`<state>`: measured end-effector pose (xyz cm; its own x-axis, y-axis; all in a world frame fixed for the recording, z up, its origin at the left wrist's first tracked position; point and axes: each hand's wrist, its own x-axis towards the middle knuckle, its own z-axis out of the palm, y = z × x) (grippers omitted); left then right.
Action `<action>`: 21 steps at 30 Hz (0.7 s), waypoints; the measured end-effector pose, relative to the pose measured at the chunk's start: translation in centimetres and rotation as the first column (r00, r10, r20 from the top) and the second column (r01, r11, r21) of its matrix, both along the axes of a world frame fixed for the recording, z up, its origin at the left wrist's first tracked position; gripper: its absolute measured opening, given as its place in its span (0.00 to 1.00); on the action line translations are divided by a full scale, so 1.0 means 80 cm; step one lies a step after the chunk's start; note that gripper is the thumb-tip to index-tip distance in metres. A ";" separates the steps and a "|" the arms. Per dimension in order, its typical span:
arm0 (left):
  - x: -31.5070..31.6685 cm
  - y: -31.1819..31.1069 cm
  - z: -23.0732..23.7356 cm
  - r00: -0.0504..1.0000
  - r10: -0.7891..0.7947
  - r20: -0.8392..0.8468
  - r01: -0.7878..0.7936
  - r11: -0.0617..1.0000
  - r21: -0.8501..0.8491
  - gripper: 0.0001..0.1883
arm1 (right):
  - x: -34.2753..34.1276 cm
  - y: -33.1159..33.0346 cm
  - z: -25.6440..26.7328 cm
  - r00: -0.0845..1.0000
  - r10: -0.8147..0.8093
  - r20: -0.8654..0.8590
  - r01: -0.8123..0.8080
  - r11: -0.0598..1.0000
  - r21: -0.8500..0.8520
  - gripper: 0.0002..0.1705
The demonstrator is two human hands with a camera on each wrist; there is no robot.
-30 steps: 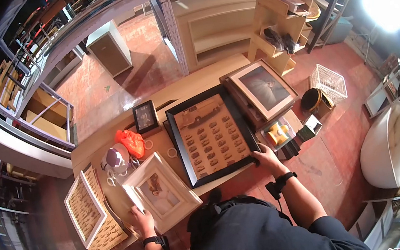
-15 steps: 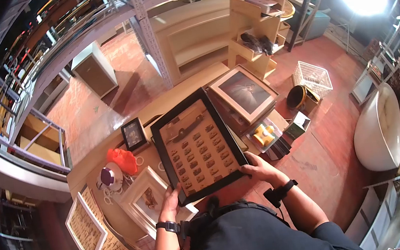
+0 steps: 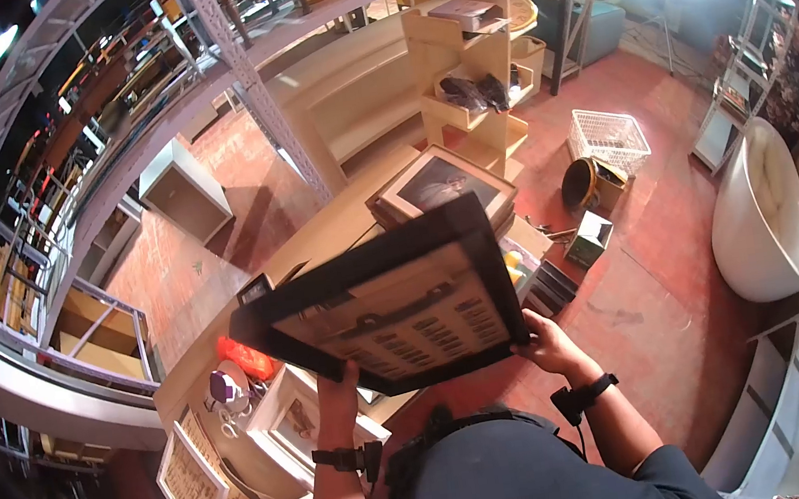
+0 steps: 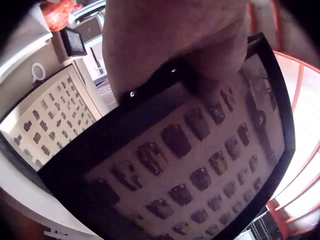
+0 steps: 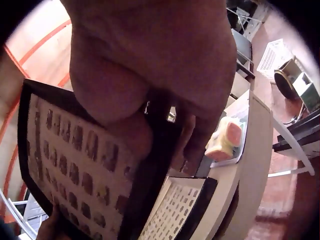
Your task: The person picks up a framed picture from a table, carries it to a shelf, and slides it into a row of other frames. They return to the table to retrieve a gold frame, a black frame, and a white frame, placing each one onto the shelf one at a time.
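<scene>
A black-framed picture (image 3: 409, 321) with rows of small vehicles is held up by both hands, its face tilted. My left hand (image 3: 338, 394) grips its lower left edge; my right hand (image 3: 551, 346) grips the lower right corner. The left wrist view shows the left hand (image 4: 175, 45) over the edge of the frame (image 4: 200, 175). Seen in the right wrist view, the right hand (image 5: 155, 60) has its thumb on the picture's face (image 5: 75, 165) and fingers behind. Below lies another dark-framed picture with similar rows (image 4: 50, 120), (image 5: 175, 210).
On the table (image 3: 179, 379), a white-framed picture (image 3: 291, 420), a red plastic bag (image 3: 247, 358) and a purple-white object (image 3: 226, 385) are at left. A wooden-framed picture (image 3: 436, 184) is behind. A white basket (image 3: 610, 136) stands on the floor, right.
The black-framed picture has been raised off the table and tipped. My left hand moved from the white-framed picture to its edge; the right kept its grip. The head view has shifted.
</scene>
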<state>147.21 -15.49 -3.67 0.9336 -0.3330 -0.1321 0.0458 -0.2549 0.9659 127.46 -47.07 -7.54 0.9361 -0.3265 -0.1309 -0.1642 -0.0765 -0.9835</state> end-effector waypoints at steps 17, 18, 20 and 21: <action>-0.075 -0.126 0.014 0.757 -0.613 0.228 0.609 0.787 0.094 0.19 | -0.221 0.048 -0.042 0.718 -0.638 0.279 0.521 0.758 0.392 0.16; -0.084 -0.133 0.018 0.704 -0.674 0.223 0.664 0.736 0.130 0.17 | -0.241 0.059 -0.050 0.681 -0.675 0.283 0.563 0.730 0.387 0.16; -0.097 -0.139 0.021 0.609 -0.751 0.254 0.742 0.653 0.153 0.14 | -0.280 0.096 -0.053 0.610 -0.756 0.238 0.673 0.653 0.346 0.14; -0.100 -0.141 0.015 0.558 -0.780 0.282 0.792 0.602 0.099 0.14 | -0.296 0.119 -0.043 0.523 -0.823 0.221 0.761 0.568 0.315 0.12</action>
